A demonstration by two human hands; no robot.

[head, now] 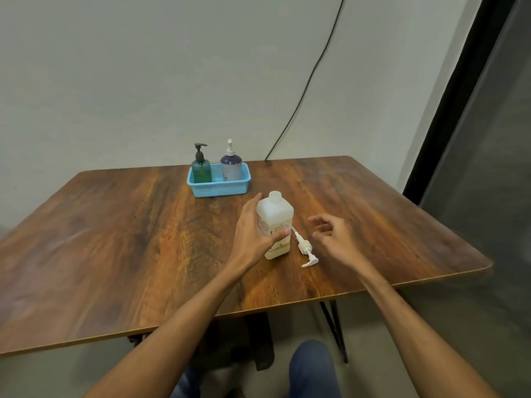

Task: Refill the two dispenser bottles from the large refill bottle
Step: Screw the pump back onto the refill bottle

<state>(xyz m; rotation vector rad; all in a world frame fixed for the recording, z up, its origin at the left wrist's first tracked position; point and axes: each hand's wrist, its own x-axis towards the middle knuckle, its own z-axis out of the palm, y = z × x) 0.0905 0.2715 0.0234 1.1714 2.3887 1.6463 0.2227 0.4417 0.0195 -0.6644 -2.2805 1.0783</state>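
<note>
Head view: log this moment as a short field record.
source: large translucent white plastic refill bottle, upright, neck open
loose part: white plastic pump head lying on the brown wooden table
left-hand grip: holds the refill bottle
right-hand grip: loosely curled, holding nothing
targets: green plastic pump bottle and purple pump bottle, upright in light-blue plastic basket

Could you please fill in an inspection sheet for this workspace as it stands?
Surface: brown wood-grain table, no spills seen.
Job's things: translucent white square refill bottle stands uncapped; a white pump with dip tube lies on the table beside it; green dispenser bottle with dark pump and purple dispenser bottle with white pump stand in a light blue plastic basket.
Clutter: nothing seen.
Grips: left hand holds the refill bottle; right hand hovers loosely curled, holding nothing.
Cables: black cable runs down the wall behind the table.
Surroundings: pale grey wall; dark panel at right.
</note>
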